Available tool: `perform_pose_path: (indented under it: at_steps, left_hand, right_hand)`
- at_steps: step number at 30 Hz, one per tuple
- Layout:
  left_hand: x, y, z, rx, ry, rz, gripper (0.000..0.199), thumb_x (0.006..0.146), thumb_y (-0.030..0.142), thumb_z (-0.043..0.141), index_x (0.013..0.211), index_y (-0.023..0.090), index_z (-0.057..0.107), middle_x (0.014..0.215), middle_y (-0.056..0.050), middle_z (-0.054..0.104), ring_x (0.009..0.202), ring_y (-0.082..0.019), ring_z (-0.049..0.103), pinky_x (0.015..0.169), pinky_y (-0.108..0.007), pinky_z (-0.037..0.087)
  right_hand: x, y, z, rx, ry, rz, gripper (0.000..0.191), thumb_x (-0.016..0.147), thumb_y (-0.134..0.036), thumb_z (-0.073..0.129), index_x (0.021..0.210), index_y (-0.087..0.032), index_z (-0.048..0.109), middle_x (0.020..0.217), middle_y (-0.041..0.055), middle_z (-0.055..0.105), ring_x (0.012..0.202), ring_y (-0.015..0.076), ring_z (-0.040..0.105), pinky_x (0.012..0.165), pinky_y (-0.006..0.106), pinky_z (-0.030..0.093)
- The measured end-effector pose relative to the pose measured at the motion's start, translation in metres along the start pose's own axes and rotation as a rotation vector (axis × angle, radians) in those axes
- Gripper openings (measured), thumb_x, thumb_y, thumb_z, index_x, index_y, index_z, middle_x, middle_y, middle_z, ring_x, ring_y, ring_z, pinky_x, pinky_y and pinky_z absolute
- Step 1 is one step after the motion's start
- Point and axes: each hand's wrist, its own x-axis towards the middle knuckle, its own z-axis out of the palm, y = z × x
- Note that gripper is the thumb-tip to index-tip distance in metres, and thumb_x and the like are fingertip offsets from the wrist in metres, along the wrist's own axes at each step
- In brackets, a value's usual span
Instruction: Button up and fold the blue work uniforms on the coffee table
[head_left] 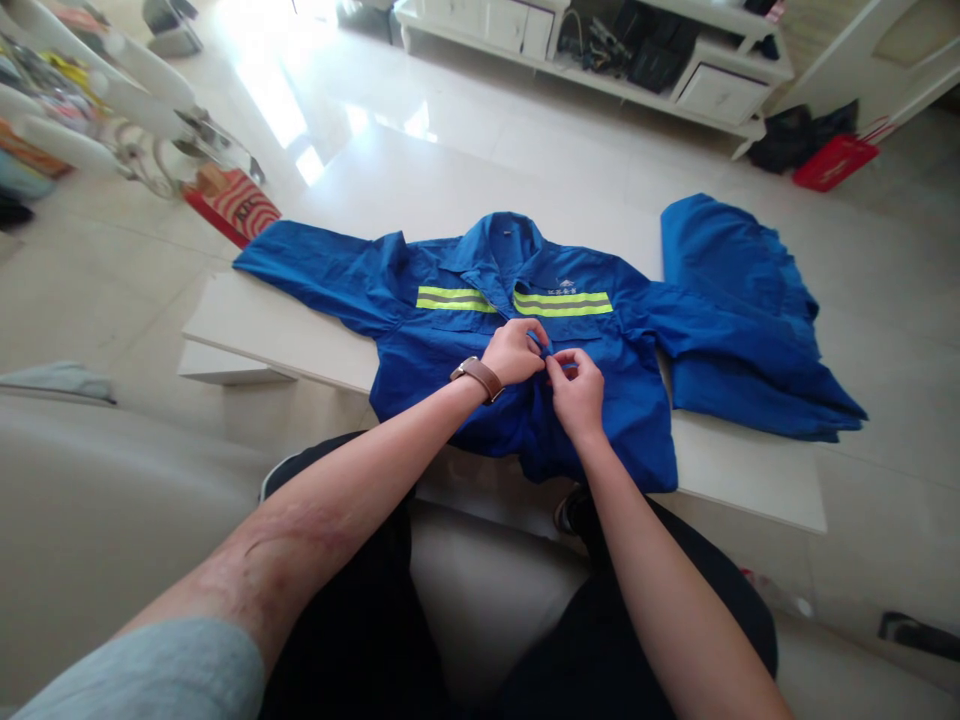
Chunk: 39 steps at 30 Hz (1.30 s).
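Observation:
A blue work jacket [450,365] with yellow-green and grey reflective strips lies spread on a white table [277,335], collar at the far side and lower edge hanging over the near side. My left hand [516,352], with a brown-strapped watch at the wrist, pinches the jacket's front edge near the middle. Close beside it, my right hand [577,395] pinches the same edge, the fingertips of both hands nearly touching. Whatever small part lies between the fingertips is too hidden to make out. Folded blue cloth [735,250] lies under the jacket's sleeve at the right.
A red-and-white paper bag [251,205] stands by the table's far left corner. Behind are a white cabinet [724,92] and a red bag [836,163] on the floor. My legs are under the near edge, with a beige sofa [127,480] at the left.

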Motion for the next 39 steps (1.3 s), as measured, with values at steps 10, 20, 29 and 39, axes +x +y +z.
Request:
perform_pose_path:
  at_steps: [10, 20, 29, 39]
  left_hand:
    - [0.0012, 0.0010, 0.0029, -0.011, -0.037, 0.056, 0.023, 0.066, 0.007, 0.067, 0.088, 0.014, 0.068, 0.068, 0.001, 0.066, 0.066, -0.012, 0.061, 0.063, -0.022, 0.044]
    - [0.0003, -0.0008, -0.0005, 0.050, -0.016, 0.095, 0.024, 0.065, 0.006, 0.065, 0.087, 0.015, 0.069, 0.070, 0.001, 0.066, 0.067, -0.013, 0.061, 0.062, -0.023, 0.042]
    - [-0.0005, -0.0007, 0.0022, 0.083, -0.013, 0.171, 0.022, 0.068, 0.007, 0.067, 0.088, 0.014, 0.069, 0.072, 0.001, 0.063, 0.068, -0.012, 0.057, 0.065, -0.023, 0.041]
    - [-0.0026, 0.0025, 0.0000, 0.175, -0.084, 0.163, 0.006, 0.072, 0.010, 0.068, 0.070, 0.016, 0.066, 0.072, -0.001, 0.067, 0.069, -0.014, 0.059, 0.066, -0.024, 0.042]
  right_hand:
    - [0.0011, 0.0003, -0.0010, 0.020, 0.001, 0.010, 0.019, 0.088, -0.039, 0.060, 0.086, -0.020, 0.065, 0.087, 0.0058, 0.071, 0.070, 0.0187, 0.062, 0.070, 0.031, 0.049]
    - [0.0004, -0.0002, -0.0023, 0.005, 0.005, 0.015, 0.022, 0.087, -0.040, 0.063, 0.089, -0.020, 0.073, 0.087, 0.0074, 0.075, 0.070, 0.0213, 0.065, 0.071, 0.034, 0.051]
    - [0.0014, 0.0014, -0.0016, 0.016, 0.013, 0.033, 0.025, 0.086, -0.039, 0.064, 0.094, -0.018, 0.074, 0.091, 0.0086, 0.077, 0.069, 0.0211, 0.065, 0.072, 0.034, 0.052]
    - [0.0004, 0.0022, 0.0011, -0.003, -0.045, -0.005, 0.026, 0.089, -0.037, 0.055, 0.094, -0.019, 0.073, 0.095, 0.0102, 0.076, 0.083, 0.0238, 0.067, 0.079, 0.036, 0.052]
